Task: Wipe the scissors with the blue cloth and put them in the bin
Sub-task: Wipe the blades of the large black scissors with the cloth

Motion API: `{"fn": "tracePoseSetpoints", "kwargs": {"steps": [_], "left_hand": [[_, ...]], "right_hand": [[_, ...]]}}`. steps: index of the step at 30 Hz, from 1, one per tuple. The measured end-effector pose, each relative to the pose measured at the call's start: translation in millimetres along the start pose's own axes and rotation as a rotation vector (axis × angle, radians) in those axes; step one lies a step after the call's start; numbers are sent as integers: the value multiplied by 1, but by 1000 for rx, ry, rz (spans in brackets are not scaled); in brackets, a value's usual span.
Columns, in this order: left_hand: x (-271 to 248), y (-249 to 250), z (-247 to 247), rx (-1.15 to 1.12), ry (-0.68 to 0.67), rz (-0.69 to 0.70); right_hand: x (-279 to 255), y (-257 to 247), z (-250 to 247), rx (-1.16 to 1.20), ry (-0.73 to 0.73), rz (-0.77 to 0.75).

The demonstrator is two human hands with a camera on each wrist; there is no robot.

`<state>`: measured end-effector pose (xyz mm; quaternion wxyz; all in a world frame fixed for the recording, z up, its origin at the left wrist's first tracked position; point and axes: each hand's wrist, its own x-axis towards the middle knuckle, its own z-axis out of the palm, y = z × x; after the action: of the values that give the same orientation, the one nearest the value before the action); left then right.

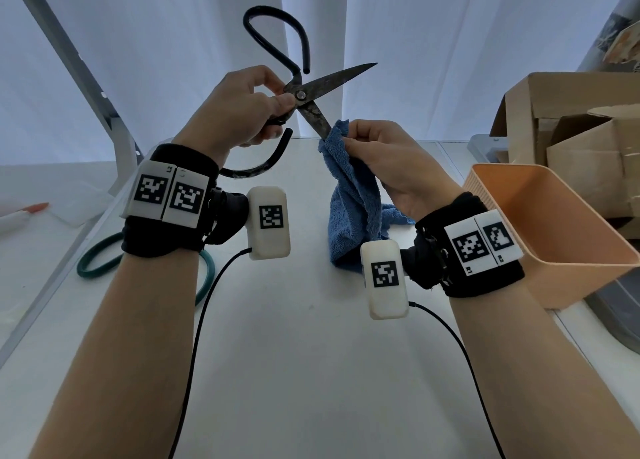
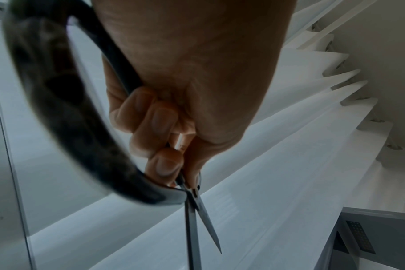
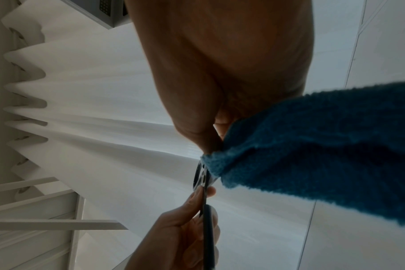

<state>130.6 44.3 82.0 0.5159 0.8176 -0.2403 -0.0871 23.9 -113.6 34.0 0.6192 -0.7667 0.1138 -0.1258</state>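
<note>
1. My left hand [image 1: 239, 112] grips the scissors [image 1: 311, 95] at the pivot, held in the air above the far edge of the table [image 1: 294, 354]; the blades stand apart.
2. My right hand [image 1: 384, 160] pinches the blue cloth [image 1: 349, 209] around the lower blade's tip; the cloth's tail hangs down to the table.
3. The orange bin [image 1: 540, 230] sits at the table's right edge, beside my right wrist.
4. A green ring [image 1: 100, 261] lies at the left edge.
</note>
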Motion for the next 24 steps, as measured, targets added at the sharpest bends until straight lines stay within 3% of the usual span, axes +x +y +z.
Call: {"fn": "tracePoseSetpoints", "kwargs": {"steps": [24], "left_hand": [[3, -5, -5, -5, 25, 1]], "right_hand": [[0, 4, -1, 9, 0, 36]]}}
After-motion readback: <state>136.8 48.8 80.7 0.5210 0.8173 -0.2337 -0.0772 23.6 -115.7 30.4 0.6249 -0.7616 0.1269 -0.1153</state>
